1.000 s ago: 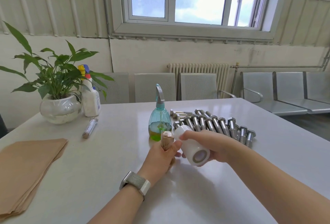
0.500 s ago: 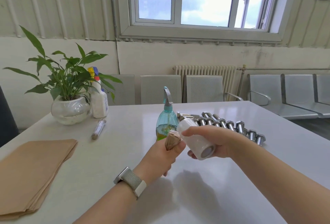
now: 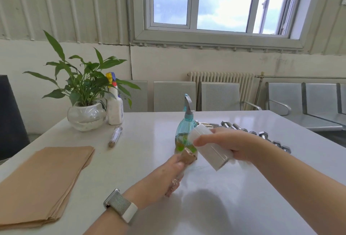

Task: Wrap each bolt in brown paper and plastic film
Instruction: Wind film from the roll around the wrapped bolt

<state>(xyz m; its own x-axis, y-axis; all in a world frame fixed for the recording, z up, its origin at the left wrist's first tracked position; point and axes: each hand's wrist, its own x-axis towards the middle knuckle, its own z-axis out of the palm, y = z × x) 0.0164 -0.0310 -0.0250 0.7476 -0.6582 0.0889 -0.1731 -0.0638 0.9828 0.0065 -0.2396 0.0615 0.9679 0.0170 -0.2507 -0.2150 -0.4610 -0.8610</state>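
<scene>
My left hand point(image 3: 164, 174) grips a bolt wrapped in brown paper point(image 3: 189, 157), its paper-covered head sticking up past my thumb. My right hand point(image 3: 230, 145) holds the white roll of plastic film point(image 3: 209, 148) just right of and above the bolt, tilted, with clear film running down toward it. A row of bare steel bolts point(image 3: 262, 135) lies on the white table point(image 3: 142, 141) behind my right hand, partly hidden by it. One finished wrapped bolt point(image 3: 115, 136) lies near the plant. A stack of brown paper sheets point(image 3: 43, 182) sits at the left.
A teal spray bottle point(image 3: 184, 131) stands just behind my hands. A potted plant in a glass bowl point(image 3: 86, 115) and a white spray bottle point(image 3: 115, 109) stand at the back left. Metal chairs point(image 3: 219, 96) line the table's far side.
Both hands have lifted slightly off the table. The film roll has tilted and moved right of the bolt. The camera has tipped upward.
</scene>
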